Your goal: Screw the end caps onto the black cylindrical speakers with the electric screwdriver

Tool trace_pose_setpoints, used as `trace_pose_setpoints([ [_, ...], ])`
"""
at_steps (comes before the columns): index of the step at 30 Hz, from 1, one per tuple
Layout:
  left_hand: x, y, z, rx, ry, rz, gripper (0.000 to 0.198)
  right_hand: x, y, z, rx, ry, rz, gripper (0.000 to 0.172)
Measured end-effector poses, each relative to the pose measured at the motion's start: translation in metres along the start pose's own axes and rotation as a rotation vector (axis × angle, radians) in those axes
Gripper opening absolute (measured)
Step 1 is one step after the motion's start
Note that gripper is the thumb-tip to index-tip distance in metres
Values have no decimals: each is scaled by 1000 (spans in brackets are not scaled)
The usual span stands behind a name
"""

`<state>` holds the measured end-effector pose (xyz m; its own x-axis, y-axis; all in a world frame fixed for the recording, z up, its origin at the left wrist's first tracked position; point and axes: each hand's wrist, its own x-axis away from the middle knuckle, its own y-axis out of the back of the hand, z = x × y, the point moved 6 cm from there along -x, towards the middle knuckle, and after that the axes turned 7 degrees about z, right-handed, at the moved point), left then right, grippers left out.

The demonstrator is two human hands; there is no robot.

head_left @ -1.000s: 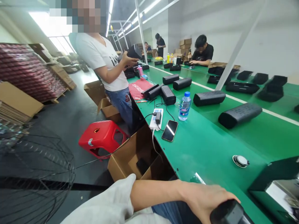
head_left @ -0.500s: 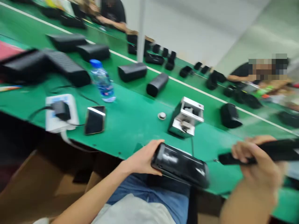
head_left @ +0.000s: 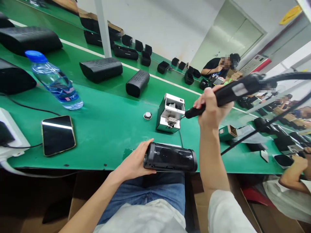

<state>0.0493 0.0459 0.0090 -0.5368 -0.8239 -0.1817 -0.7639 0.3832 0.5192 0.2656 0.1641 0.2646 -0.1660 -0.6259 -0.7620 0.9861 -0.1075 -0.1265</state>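
Note:
My left hand grips the left end of a glossy black speaker body at the table's front edge. Wrapped in my right hand is a black electric screwdriver, its cable running off to the right. The screwdriver's thin bit points left and reaches the front opening of a small silver-and-black screw feeder. Whether a screw is on the tip is too small to tell. A round silver part lies on the table left of the feeder.
A water bottle and a phone are at the left, beside a white power strip. Black speaker housings stand along the green table. A co-worker sits across; another's arm shows at right.
My right hand has brought the screwdriver from the far right to the feeder's front. The left hand still grips the speaker body. The camera view has turned right.

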Motion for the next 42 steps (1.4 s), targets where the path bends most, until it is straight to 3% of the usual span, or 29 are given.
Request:
trace_pose_setpoints([
  [4,0,-1,0,4,-5,2,133,3,-16,-24,79,-49,56,26],
  [12,-1,-1,0,17,8,22,135,-4,-11,-7,83,-2,1,25],
  [20,-1,-2,1,14,14,26,134,-8,-9,-29,101,-24,-4,26],
  [27,-1,-4,3,0,11,37,136,-4,-6,-28,75,-93,-3,27],
  [31,-1,-4,2,3,-17,31,143,8,-7,4,32,-140,21,22],
  [34,-1,-4,1,-14,-58,20,150,19,-9,46,-33,-169,52,16],
  [37,-2,-5,0,-44,-108,24,158,31,-9,88,-110,-214,88,20],
  [42,-2,-6,-3,-75,-213,11,165,58,-32,126,-89,-271,357,33],
])
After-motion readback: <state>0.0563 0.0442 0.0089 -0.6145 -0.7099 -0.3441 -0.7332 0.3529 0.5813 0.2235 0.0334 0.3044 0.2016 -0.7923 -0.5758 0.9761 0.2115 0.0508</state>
